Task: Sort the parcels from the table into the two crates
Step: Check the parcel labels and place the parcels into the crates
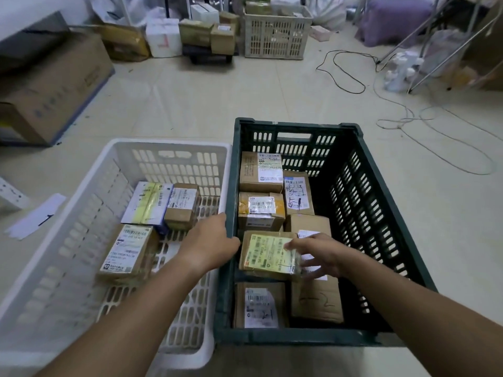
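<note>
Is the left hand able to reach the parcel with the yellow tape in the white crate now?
Probably yes: the left hand holds the green crate wall, and the yellow-taped parcel lies uncovered nearby.

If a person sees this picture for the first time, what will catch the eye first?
Two crates side by side on the floor: a white crate on the left with three parcels, and a dark green crate on the right, fuller. The right hand touches a yellow-labelled parcel in the green crate; the left hand rests at its rim.
</note>
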### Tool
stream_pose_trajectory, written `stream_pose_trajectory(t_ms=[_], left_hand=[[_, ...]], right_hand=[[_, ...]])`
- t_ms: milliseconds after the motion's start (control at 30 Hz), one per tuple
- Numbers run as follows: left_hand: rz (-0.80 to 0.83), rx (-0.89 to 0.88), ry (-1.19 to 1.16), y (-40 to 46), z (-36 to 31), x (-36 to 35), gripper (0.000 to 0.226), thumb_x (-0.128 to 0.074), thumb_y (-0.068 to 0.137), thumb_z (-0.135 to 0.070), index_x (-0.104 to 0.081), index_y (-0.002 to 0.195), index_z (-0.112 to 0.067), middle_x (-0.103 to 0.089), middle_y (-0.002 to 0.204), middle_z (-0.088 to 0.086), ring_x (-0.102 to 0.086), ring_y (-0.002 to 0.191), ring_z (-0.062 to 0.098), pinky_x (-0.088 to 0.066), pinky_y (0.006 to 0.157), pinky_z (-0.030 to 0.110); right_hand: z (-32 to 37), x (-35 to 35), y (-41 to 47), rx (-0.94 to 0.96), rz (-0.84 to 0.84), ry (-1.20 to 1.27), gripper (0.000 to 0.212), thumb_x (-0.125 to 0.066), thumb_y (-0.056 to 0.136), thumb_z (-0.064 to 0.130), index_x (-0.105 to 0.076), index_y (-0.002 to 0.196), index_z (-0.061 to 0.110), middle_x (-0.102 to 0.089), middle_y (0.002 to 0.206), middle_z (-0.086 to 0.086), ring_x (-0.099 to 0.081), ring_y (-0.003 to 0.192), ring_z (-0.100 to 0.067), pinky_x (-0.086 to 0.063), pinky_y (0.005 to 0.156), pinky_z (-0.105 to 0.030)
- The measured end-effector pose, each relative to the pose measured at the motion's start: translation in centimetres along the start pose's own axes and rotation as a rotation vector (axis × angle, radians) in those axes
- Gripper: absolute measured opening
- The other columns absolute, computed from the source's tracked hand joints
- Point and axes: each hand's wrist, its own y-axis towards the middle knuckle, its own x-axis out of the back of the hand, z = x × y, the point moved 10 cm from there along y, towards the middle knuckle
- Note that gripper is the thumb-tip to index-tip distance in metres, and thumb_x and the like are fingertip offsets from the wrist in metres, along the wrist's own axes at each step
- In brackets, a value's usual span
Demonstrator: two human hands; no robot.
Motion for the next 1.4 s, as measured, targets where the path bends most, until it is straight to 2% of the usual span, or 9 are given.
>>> stream_pose_trajectory(t_ms=[200, 333, 467, 567, 700, 867, 1000, 1133, 1400], left_hand=[[0.02, -0.024, -0.058, 0.2, -0.1, 0.0, 0.028, -0.068, 0.095, -0.034, -0.065, 0.12, -0.022, -0.072, 0.111, -0.003, -0.068, 0.101, 0.019, -0.058, 0.093, 0.046], [0.025, -0.018, -0.05, 0.5, -0.2, -0.1, 0.03, -0.069, 0.096, -0.033, -0.064, 0.122, -0.02, -0.071, 0.114, -0.002, -0.067, 0.102, 0.02, -0.058, 0.094, 0.047], [0.023, -0.012, -0.047, 0.6, -0.4, 0.0, 0.027, -0.07, 0.096, -0.031, -0.064, 0.119, -0.018, -0.071, 0.111, -0.002, -0.067, 0.1, 0.019, -0.058, 0.093, 0.046], [0.033, -0.014, -0.047, 0.8, -0.4, 0.0, 0.025, -0.07, 0.096, -0.03, -0.065, 0.117, -0.018, -0.072, 0.11, -0.002, -0.068, 0.099, 0.019, -0.059, 0.092, 0.046], [0.035, -0.012, -0.048, 0.8, -0.4, -0.1, 0.025, -0.071, 0.095, -0.03, -0.066, 0.117, -0.018, -0.072, 0.11, -0.003, -0.068, 0.099, 0.018, -0.059, 0.092, 0.046], [0.032, -0.005, -0.048, 0.7, -0.3, -0.1, 0.024, -0.069, 0.095, -0.028, -0.065, 0.117, -0.019, -0.071, 0.109, -0.001, -0.068, 0.099, 0.02, -0.058, 0.093, 0.047], [0.029, -0.006, -0.048, 0.8, -0.3, -0.2, 0.024, -0.069, 0.095, -0.028, -0.064, 0.118, -0.019, -0.07, 0.109, 0.0, -0.067, 0.099, 0.021, -0.058, 0.093, 0.048], [0.027, 0.0, -0.049, 0.8, -0.3, -0.2, 0.022, -0.068, 0.095, -0.027, -0.065, 0.115, -0.019, -0.071, 0.107, 0.0, -0.067, 0.098, 0.022, -0.058, 0.093, 0.048], [0.02, -0.002, -0.047, 0.7, -0.5, -0.2, 0.021, -0.068, 0.094, -0.025, -0.064, 0.114, -0.018, -0.071, 0.107, 0.001, -0.068, 0.098, 0.022, -0.058, 0.093, 0.049]], right_hand=[[1.8, -1.4, 2.3, 0.033, -0.041, -0.036, 0.048, -0.078, 0.085, 0.029, -0.059, 0.122, 0.004, -0.077, 0.105, -0.014, -0.074, 0.096, -0.028, -0.058, 0.085, -0.05], [2.8, -1.3, 3.0, 0.044, -0.043, -0.096, 0.042, -0.077, 0.086, 0.032, -0.062, 0.115, 0.005, -0.076, 0.109, -0.017, -0.071, 0.092, -0.031, -0.056, 0.092, -0.057], [3.1, -1.3, 3.4, 0.066, -0.048, -0.16, 0.037, -0.076, 0.089, 0.028, -0.058, 0.119, 0.016, -0.075, 0.11, -0.014, -0.072, 0.104, -0.036, -0.059, 0.09, -0.057], [3.9, -1.8, 3.6, 0.109, -0.031, -0.228, 0.031, -0.07, 0.094, 0.027, -0.057, 0.121, 0.029, -0.073, 0.108, -0.007, -0.074, 0.096, -0.028, -0.061, 0.086, -0.054], [4.6, -1.8, 4.0, 0.177, -0.049, -0.371, 0.031, -0.068, 0.097, 0.027, -0.057, 0.126, 0.025, -0.069, 0.115, -0.008, -0.074, 0.096, -0.027, -0.063, 0.08, -0.052], [3.3, -3.1, 5.3, 0.259, -0.106, -0.71, 0.054, -0.07, 0.096, 0.03, -0.051, 0.145, 0.022, -0.058, 0.141, -0.008, -0.059, 0.125, -0.027, -0.053, 0.102, -0.039], [1.8, -5.1, 6.4, 0.281, -0.05, -0.821, 0.068, -0.081, 0.085, 0.032, -0.05, 0.144, 0.022, -0.056, 0.143, -0.004, -0.055, 0.128, -0.023, -0.047, 0.1, -0.03], [1.4, -5.9, 7.1, 0.326, -0.067, -0.902, 0.065, -0.08, 0.085, 0.022, -0.052, 0.143, 0.02, -0.051, 0.145, -0.005, -0.054, 0.13, -0.024, -0.048, 0.105, -0.034], [2.3, -6.2, 8.3, 0.303, 0.065, -1.09, 0.065, -0.069, 0.096, 0.031, -0.041, 0.154, 0.022, -0.052, 0.149, -0.007, -0.051, 0.135, -0.027, -0.045, 0.111, -0.04]])
